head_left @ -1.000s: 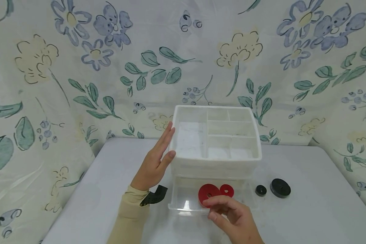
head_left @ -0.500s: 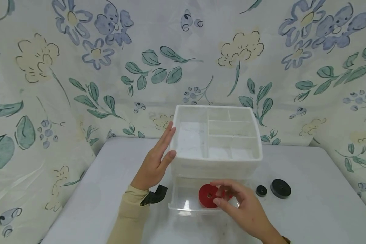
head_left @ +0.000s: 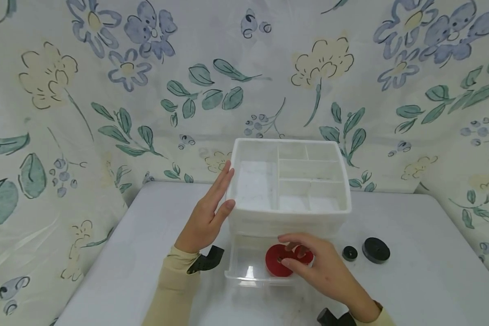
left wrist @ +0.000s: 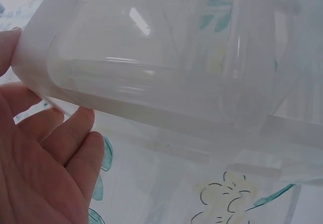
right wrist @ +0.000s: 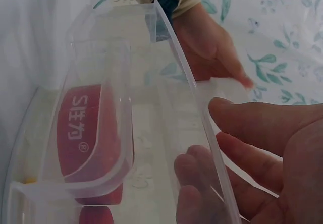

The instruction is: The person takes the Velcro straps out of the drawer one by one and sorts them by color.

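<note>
A white plastic organizer box (head_left: pixel 314 219) with a divided top stands on the table, its clear lower drawer (head_left: pixel 248 277) pulled out. Inside the drawer lie a large red disc (head_left: pixel 274 262) with a centre hole and a smaller red disc (head_left: pixel 307 256), partly hidden by fingers. My left hand (head_left: pixel 205 217) rests with straight fingers against the box's left side. Over the discs, my right hand (head_left: pixel 319 262) has loosely bent fingers and spread thumb. In the right wrist view nothing shows between its fingers, near the drawer's edge; white lettering marks the red disc (right wrist: pixel 81 128).
To the drawer's right on the white table (head_left: pixel 424 280) sit a small black disc (head_left: pixel 350 253) and a larger black disc (head_left: pixel 376 250). A flower-patterned sheet (head_left: pixel 244 90) hangs behind and beside the table. Each wrist wears a black mount.
My right hand has moved from the drawer's front edge rightward and up over the red discs. My left hand stays against the box.
</note>
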Demonstrator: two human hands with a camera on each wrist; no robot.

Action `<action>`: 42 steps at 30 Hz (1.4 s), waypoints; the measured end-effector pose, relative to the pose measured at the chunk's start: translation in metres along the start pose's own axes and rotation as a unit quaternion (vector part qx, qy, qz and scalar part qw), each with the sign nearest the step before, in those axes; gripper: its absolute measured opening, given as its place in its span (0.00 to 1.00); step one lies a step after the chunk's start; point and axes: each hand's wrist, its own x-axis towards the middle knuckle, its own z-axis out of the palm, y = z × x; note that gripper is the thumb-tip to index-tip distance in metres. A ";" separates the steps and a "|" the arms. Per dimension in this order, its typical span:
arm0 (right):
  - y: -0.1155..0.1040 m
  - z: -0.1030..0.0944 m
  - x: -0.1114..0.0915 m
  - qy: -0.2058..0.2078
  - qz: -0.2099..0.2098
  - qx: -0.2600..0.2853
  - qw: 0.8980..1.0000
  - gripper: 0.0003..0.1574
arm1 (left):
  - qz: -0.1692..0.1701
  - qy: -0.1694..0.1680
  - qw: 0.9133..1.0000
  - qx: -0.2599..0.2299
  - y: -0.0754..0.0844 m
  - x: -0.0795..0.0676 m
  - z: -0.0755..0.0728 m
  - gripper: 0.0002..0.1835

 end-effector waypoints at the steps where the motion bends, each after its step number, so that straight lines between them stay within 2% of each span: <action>1: 0.000 -0.001 0.001 -0.007 0.002 -0.008 1.000 0.24 | 0.002 0.001 1.000 0.000 0.000 0.000 0.000 0.33; 12: -0.002 -0.007 0.008 -0.081 0.035 -0.042 0.995 0.26 | 0.003 -0.003 1.000 -0.003 0.000 0.001 0.001 0.33; 23: -0.003 -0.012 0.015 -0.148 0.051 -0.080 0.984 0.31 | 0.005 0.000 1.000 0.001 0.001 0.000 0.002 0.33; 31: 0.000 -0.015 0.016 -0.172 0.040 -0.083 0.981 0.34 | 0.010 0.003 1.000 0.003 -0.001 0.001 0.001 0.34; 38: 0.004 -0.014 0.017 -0.186 0.042 -0.080 0.978 0.33 | 0.004 0.001 1.000 0.003 -0.001 0.000 0.002 0.33; 42: 0.006 -0.016 0.017 -0.190 0.028 -0.085 0.978 0.31 | 0.004 0.001 1.000 0.002 -0.001 0.001 0.002 0.34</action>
